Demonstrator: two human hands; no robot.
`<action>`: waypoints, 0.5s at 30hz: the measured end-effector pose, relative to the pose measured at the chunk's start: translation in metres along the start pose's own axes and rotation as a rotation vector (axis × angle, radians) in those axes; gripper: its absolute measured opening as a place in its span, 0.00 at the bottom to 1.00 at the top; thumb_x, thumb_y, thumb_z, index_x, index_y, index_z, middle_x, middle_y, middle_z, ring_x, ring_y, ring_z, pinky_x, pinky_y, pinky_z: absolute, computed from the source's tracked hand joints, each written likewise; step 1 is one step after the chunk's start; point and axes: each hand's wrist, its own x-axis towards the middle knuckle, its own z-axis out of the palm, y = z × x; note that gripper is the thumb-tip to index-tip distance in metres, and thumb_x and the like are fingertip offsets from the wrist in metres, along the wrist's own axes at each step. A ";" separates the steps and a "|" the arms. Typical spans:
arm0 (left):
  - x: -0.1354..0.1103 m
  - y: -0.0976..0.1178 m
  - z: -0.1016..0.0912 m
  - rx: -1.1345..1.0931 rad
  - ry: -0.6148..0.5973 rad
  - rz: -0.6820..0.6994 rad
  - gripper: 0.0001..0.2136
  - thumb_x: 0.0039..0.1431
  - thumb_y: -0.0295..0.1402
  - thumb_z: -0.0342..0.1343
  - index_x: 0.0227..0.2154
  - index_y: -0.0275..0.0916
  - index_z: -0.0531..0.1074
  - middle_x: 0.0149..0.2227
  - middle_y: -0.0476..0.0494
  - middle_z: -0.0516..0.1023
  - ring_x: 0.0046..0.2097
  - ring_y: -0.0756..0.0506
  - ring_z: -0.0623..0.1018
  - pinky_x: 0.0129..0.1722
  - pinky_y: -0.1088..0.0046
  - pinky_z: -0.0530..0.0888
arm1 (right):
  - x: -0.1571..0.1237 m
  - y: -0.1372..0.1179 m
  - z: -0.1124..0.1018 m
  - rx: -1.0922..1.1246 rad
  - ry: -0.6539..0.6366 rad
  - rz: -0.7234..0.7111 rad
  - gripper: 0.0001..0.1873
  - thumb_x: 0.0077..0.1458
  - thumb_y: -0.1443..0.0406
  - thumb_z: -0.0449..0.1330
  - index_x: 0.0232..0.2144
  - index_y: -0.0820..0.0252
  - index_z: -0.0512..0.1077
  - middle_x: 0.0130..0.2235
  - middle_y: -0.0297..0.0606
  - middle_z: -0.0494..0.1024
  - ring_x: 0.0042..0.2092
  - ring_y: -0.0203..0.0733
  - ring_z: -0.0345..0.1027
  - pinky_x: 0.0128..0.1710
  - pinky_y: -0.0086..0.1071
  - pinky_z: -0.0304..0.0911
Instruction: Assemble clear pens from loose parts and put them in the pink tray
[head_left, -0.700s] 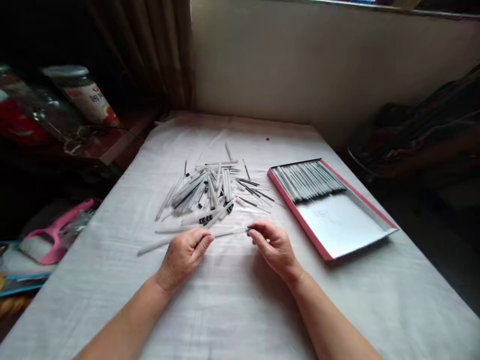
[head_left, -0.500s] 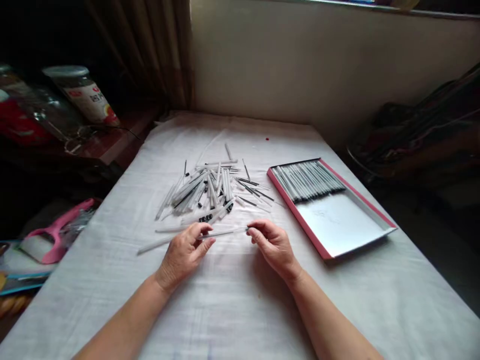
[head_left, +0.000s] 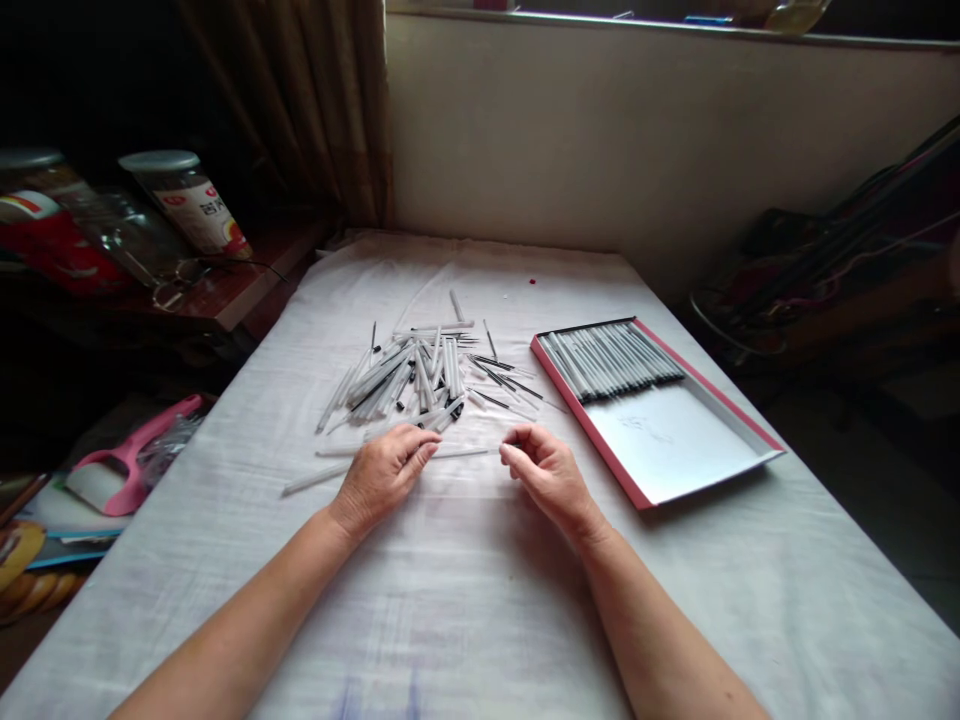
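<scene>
My left hand (head_left: 386,470) is closed in a pinch, and a thin grey pen refill (head_left: 463,453) sticks out from its fingers to the right. Facing it, my right hand (head_left: 546,475) is closed too, thumb against fingertips at the refill's far end; what it holds is too small to make out. Just beyond the hands lies a loose pile of clear pen barrels (head_left: 382,375), with black caps and several dark refills (head_left: 510,378) among them. One frosted barrel (head_left: 315,478) lies beside my left hand, partly hidden by it.
On the right lies a shallow box with a red rim (head_left: 589,430), a row of assembled pens (head_left: 615,360) across its far end. Jars (head_left: 191,205) and glasses (head_left: 176,285) stand on a side table at left. A pink-handled item (head_left: 131,460) lies below. A wall closes off the back.
The small gap between my right fingertips and the thin piece in my left hand has opened. My left hand has turned slightly, palm more downward. The camera view has shifted a little.
</scene>
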 end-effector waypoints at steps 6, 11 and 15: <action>0.031 0.017 0.006 0.506 -0.126 -0.106 0.10 0.62 0.38 0.52 0.40 0.44 0.77 0.39 0.44 0.78 0.37 0.43 0.78 0.31 0.71 0.70 | 0.003 -0.002 -0.026 -0.168 0.202 -0.096 0.07 0.49 0.61 0.58 0.26 0.59 0.69 0.23 0.32 0.69 0.26 0.34 0.61 0.27 0.28 0.59; 0.048 0.030 0.013 0.687 -0.191 -0.156 0.10 0.60 0.39 0.53 0.37 0.40 0.75 0.39 0.41 0.76 0.38 0.40 0.78 0.31 0.69 0.69 | 0.005 0.000 -0.035 -0.165 0.206 -0.073 0.14 0.51 0.58 0.56 0.32 0.61 0.76 0.24 0.34 0.72 0.24 0.36 0.62 0.24 0.29 0.59; 0.045 0.032 0.015 0.645 -0.141 -0.132 0.08 0.61 0.36 0.53 0.36 0.40 0.75 0.39 0.40 0.76 0.40 0.40 0.77 0.34 0.68 0.70 | 0.008 0.001 -0.038 -0.103 0.238 -0.040 0.15 0.50 0.57 0.56 0.30 0.62 0.76 0.22 0.34 0.71 0.22 0.34 0.61 0.23 0.28 0.58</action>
